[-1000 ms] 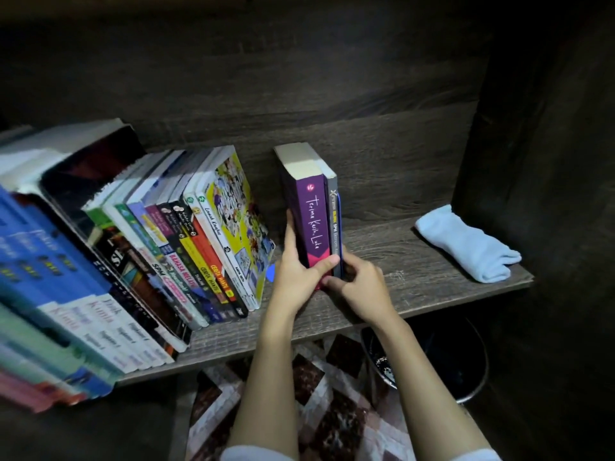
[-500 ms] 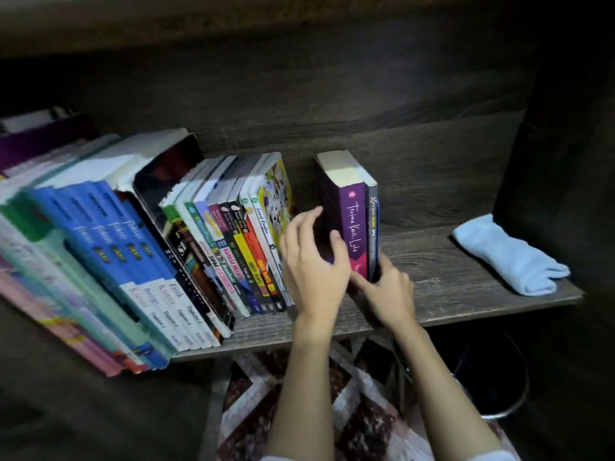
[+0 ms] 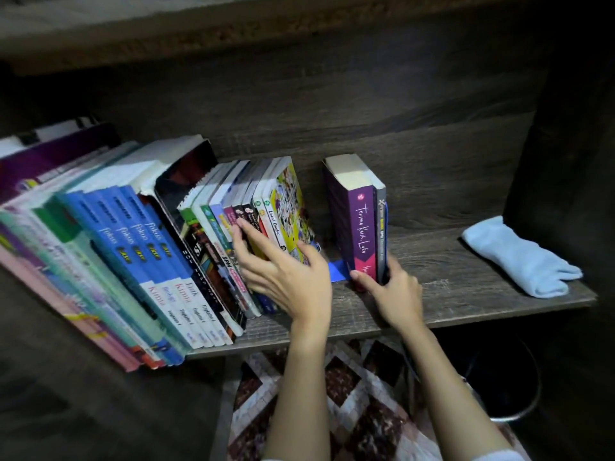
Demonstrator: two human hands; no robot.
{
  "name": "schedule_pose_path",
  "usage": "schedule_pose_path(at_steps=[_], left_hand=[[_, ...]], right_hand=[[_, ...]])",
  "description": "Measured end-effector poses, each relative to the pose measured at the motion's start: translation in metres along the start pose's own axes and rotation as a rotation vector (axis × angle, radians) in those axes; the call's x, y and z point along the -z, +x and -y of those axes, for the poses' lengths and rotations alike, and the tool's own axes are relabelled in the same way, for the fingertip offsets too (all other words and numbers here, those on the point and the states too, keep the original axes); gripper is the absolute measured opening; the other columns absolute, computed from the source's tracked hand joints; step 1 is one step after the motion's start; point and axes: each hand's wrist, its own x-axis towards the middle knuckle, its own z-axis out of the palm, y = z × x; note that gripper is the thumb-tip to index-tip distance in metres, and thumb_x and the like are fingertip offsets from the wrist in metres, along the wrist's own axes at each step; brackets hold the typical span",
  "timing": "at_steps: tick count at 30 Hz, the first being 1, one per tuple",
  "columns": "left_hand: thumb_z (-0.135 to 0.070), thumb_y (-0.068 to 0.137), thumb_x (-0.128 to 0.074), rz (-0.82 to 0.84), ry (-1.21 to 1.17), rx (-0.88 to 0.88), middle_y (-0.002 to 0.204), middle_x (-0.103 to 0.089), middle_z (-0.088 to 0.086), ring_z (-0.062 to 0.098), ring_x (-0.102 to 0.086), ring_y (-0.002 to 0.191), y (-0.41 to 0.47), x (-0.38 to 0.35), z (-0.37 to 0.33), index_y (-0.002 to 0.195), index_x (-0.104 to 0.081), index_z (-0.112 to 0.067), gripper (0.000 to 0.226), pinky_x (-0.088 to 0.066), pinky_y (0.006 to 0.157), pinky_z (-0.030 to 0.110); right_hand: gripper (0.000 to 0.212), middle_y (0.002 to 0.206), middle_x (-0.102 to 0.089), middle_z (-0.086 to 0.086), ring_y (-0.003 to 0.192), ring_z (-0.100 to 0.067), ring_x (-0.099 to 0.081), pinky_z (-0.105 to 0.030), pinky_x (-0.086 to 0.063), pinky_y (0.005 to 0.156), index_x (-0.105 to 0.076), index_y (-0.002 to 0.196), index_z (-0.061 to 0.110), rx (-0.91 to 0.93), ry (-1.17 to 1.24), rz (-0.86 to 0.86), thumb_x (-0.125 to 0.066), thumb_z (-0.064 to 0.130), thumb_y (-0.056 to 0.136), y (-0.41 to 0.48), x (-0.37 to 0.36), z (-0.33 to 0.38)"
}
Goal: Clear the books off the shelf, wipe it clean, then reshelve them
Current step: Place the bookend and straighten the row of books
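While the upright pair (image 3: 361, 227) of books is pinched at its base by the right hand (image 3: 394, 294), the leaning row (image 3: 199, 261) on the shelf (image 3: 449, 291), across a gap to the left, is touched by the nearer, spread left hand (image 3: 289, 277).
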Motion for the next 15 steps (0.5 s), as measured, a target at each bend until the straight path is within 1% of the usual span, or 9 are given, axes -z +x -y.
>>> schedule_pose_path(at_steps=[2, 5, 7, 8, 10, 12, 13, 15], left_hand=[[-0.02, 0.071, -0.064, -0.001, -0.01, -0.005, 0.144, -0.03, 0.019, 0.028, -0.027, 0.126, -0.001, 0.0, 0.0, 0.146, -0.025, -0.001, 0.086, -0.018, 0.103, 0.039], [-0.019, 0.073, -0.064, 0.015, -0.054, 0.0, 0.145, -0.028, 0.018, 0.029, -0.025, 0.128, 0.0, 0.001, 0.002, 0.146, -0.024, -0.002, 0.085, -0.015, 0.107, 0.035], [-0.019, 0.074, -0.064, 0.01, -0.093, 0.007, 0.144, -0.027, 0.019, 0.028, -0.028, 0.128, 0.0, 0.001, 0.003, 0.146, -0.024, -0.002, 0.084, -0.012, 0.107, 0.029], [-0.019, 0.075, -0.064, -0.003, -0.113, 0.02, 0.143, -0.029, 0.019, 0.027, -0.03, 0.126, 0.001, 0.001, 0.003, 0.145, -0.026, -0.002, 0.082, -0.014, 0.106, 0.028], [-0.02, 0.075, -0.066, -0.039, -0.151, 0.06, 0.139, -0.034, 0.019, 0.024, -0.032, 0.123, 0.005, 0.002, 0.001, 0.143, -0.031, -0.004, 0.078, -0.02, 0.103, 0.031], [-0.025, 0.074, -0.069, -0.064, -0.165, 0.1, 0.134, -0.038, 0.017, 0.021, -0.032, 0.122, 0.009, 0.003, 0.001, 0.141, -0.034, -0.007, 0.078, -0.023, 0.103, 0.038], [-0.028, 0.073, -0.07, -0.068, -0.158, 0.106, 0.132, -0.04, 0.017, 0.021, -0.033, 0.121, 0.011, 0.004, 0.002, 0.141, -0.035, -0.008, 0.079, -0.024, 0.102, 0.039], [-0.032, 0.072, -0.071, -0.069, -0.158, 0.086, 0.128, -0.042, 0.017, 0.022, -0.036, 0.118, 0.013, 0.006, 0.003, 0.14, -0.036, -0.007, 0.08, -0.027, 0.099, 0.037]], right_hand=[[0.063, 0.104, -0.069, -0.018, 0.099, -0.039, -0.061, -0.038, -0.042, 0.079, -0.054, 0.126, 0.022, -0.003, -0.003, -0.001, -0.066, 0.058, 0.076, -0.001, 0.0, 0.0], [0.065, 0.106, -0.068, -0.018, 0.101, -0.039, -0.06, -0.038, -0.042, 0.08, -0.053, 0.129, 0.022, -0.01, -0.01, 0.002, -0.065, 0.058, 0.076, -0.002, 0.0, 0.001], [0.066, 0.107, -0.068, -0.018, 0.102, -0.039, -0.06, -0.037, -0.041, 0.081, -0.052, 0.13, 0.022, -0.017, -0.016, 0.003, -0.065, 0.059, 0.077, -0.002, 0.0, 0.001], [0.066, 0.107, -0.068, -0.018, 0.102, -0.039, -0.06, -0.037, -0.042, 0.08, -0.052, 0.131, 0.022, -0.015, -0.016, 0.001, -0.065, 0.059, 0.077, -0.002, 0.0, 0.001], [0.067, 0.105, -0.069, -0.017, 0.1, -0.039, -0.06, -0.038, -0.042, 0.079, -0.052, 0.131, 0.022, -0.004, -0.011, -0.003, -0.065, 0.059, 0.077, -0.002, -0.001, 0.001], [0.066, 0.105, -0.069, -0.018, 0.1, -0.039, -0.061, -0.038, -0.042, 0.078, -0.052, 0.13, 0.021, 0.001, -0.01, -0.004, -0.065, 0.058, 0.077, -0.002, -0.001, 0.001], [0.066, 0.104, -0.069, -0.018, 0.1, -0.039, -0.061, -0.038, -0.042, 0.079, -0.052, 0.13, 0.02, 0.001, -0.011, -0.003, -0.065, 0.058, 0.077, -0.002, -0.001, 0.001], [0.067, 0.105, -0.069, -0.017, 0.1, -0.039, -0.06, -0.038, -0.042, 0.08, -0.051, 0.131, 0.021, 0.001, -0.012, 0.0, -0.065, 0.058, 0.078, -0.002, 0.0, 0.001]])
